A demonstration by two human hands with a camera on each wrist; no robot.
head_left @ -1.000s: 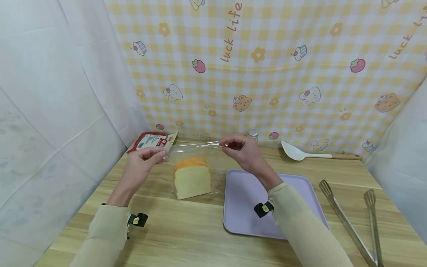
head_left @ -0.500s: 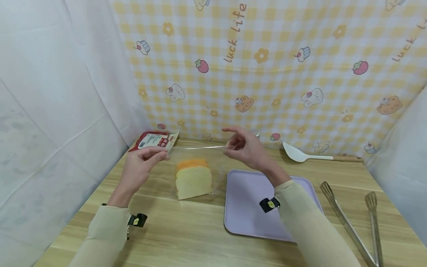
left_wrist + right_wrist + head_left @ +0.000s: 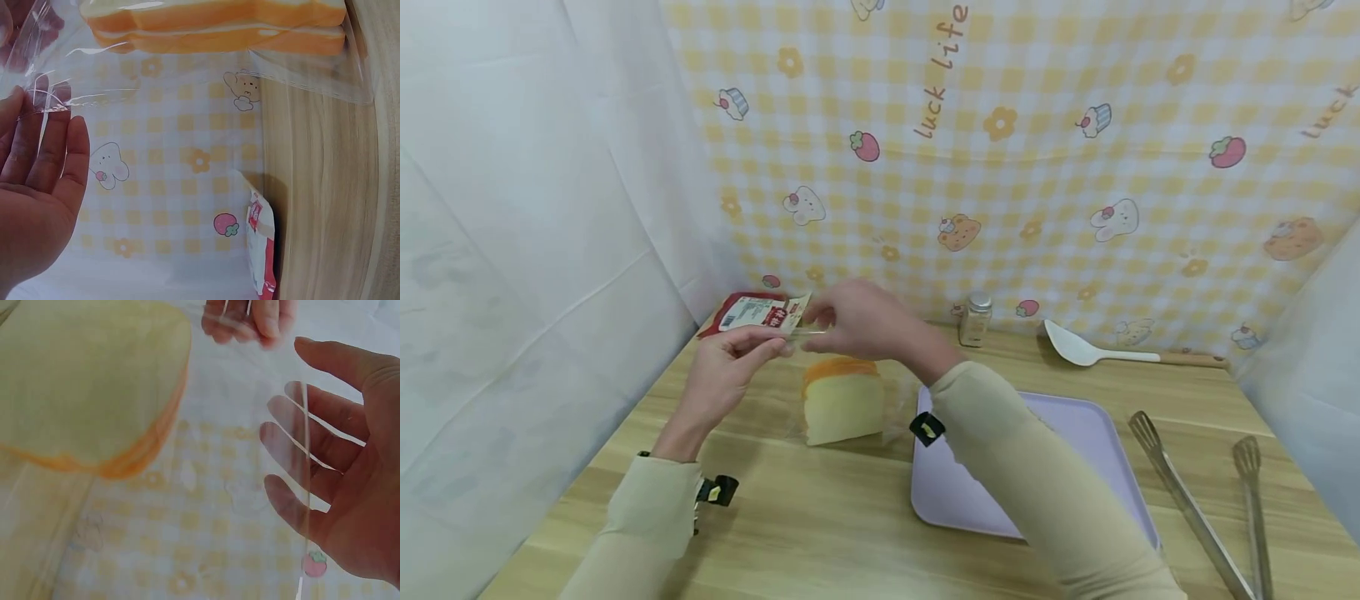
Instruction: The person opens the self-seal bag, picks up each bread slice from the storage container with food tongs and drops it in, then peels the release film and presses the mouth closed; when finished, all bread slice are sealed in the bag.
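Observation:
A clear plastic bag with bread slices inside stands over the table in the head view. At the bag's upper left corner, my left hand pinches the top edge between thumb and fingers. My right hand is close beside it, above the bread. In the right wrist view the right thumb and fingers are spread apart, with the bag's edge running between them. The orange crusts show through the film in the left wrist view.
A red and white food packet lies at the back left. Right of the bread are a lilac tray, a small shaker jar, a white spatula and long metal tongs. A checked cloth hangs behind.
My right hand has left the bag's upper right corner, its pinch loosened, and moved left along the top edge to near my left hand. The left hand keeps its pinch.

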